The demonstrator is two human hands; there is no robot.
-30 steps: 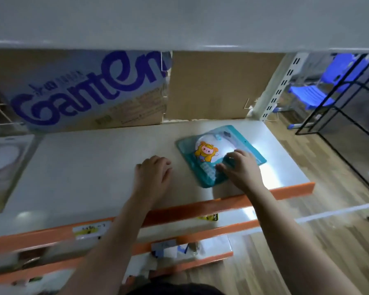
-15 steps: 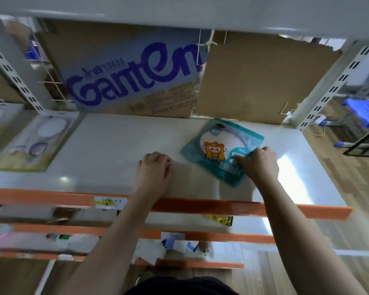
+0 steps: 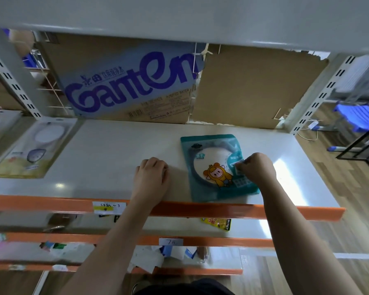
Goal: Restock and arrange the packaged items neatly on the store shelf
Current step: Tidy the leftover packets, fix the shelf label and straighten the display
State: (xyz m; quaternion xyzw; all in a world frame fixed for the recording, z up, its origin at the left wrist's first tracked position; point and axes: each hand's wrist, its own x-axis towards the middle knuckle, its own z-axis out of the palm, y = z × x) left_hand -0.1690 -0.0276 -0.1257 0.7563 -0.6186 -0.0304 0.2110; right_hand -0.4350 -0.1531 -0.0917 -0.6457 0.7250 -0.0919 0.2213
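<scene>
A teal packet with a round white mirror and a cartoon figure lies flat on the white shelf, near its orange front edge. My right hand rests on the packet's right side with curled fingers pinching it. My left hand sits on the bare shelf just left of the packet, fingers curled under, holding nothing.
A yellowish packaged item lies at the shelf's left end. Cardboard panels, one printed "Ganten", form the back wall. The shelf above hangs low overhead. Lower shelves hold small packets and price tags. A blue chair stands at right.
The teal packet has been turned from a diagonal lie to nearly square with the shelf edge and drawn closer to the front. My left hand has stayed where it was.
</scene>
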